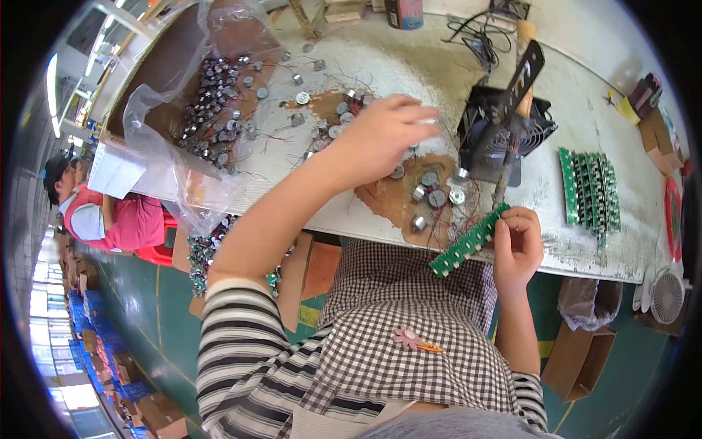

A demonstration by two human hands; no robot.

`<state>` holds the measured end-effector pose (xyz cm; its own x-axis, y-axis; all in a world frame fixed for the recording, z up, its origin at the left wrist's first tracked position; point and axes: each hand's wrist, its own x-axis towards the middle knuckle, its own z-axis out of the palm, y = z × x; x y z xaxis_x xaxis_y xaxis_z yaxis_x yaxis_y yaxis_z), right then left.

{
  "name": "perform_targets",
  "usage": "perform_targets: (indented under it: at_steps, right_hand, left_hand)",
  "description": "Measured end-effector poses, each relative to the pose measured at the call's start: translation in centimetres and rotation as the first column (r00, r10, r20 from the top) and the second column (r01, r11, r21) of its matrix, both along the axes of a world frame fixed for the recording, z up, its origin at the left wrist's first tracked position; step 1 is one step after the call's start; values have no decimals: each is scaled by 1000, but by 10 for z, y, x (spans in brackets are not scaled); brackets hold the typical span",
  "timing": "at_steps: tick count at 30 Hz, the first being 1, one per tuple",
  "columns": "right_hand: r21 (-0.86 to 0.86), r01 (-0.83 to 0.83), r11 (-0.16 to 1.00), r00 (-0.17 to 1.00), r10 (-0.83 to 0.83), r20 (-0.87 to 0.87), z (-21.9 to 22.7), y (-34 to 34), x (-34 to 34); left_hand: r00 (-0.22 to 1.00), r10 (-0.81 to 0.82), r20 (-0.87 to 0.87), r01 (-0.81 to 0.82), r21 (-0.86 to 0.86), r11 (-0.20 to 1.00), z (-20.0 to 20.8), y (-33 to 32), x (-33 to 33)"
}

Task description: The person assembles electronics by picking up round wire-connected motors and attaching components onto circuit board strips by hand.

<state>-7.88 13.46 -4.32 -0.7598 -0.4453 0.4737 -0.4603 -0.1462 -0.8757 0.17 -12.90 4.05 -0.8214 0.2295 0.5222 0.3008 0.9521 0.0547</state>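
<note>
My right hand (518,245) pinches one end of a long green circuit board strip (468,243) with small pale parts along it, held slantwise at the table's front edge. My left hand (387,137) reaches over the table with its fingers stretched out and apart; I see nothing held in it. Around it lie small round silver motors (436,198) with thin red and dark wires, some on a bare brown patch. The lower end of an upright soldering iron (504,164) comes down close to the strip near my right fingers.
A black fan (479,121) stands behind the iron. Several green board strips (589,192) lie side by side at the right. At the left, a plastic-lined box (139,99) holds many motors. Beyond it sits a person in red (121,219). A small white fan (666,294) is far right.
</note>
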Motion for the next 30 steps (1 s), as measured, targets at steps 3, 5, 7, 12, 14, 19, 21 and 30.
perform_targets:
  at_steps: [3,5,7,12,14,19,21,30]
  right_hand:
    - [-10,11,1000,1000,-11,11,0,2,2]
    - [-7,23,1000,999,-24,-45,-4,3,1]
    - [-7,23,1000,999,-23,-27,0,2,5]
    - [4,46,999,996,-45,-71,-4,2,3]
    - [8,61,998,994,-60,-88,-5,3,4]
    - [-39,101,994,992,-104,-74,0,4,7]
    - [-93,68,993,997,-70,-25,1,5,8]
    - [-231,-161,959,982,180,61,2,5,6]
  left_hand:
    - [935,-193,297,195,25,981,-23,-26,-21]
    - [911,-174,374,168,49,985,-29,-39,-27]
    - [905,-165,393,143,84,986,-36,-44,-28]
    - [964,264,-42,-254,160,954,-44,-58,-10]
    - [911,411,28,-388,392,834,-31,-52,3]
    - [955,250,160,-219,948,231,-18,1,41]
    - [963,154,221,-239,964,115,-18,35,58]
    - [939,-116,323,-342,914,-220,-37,67,65]
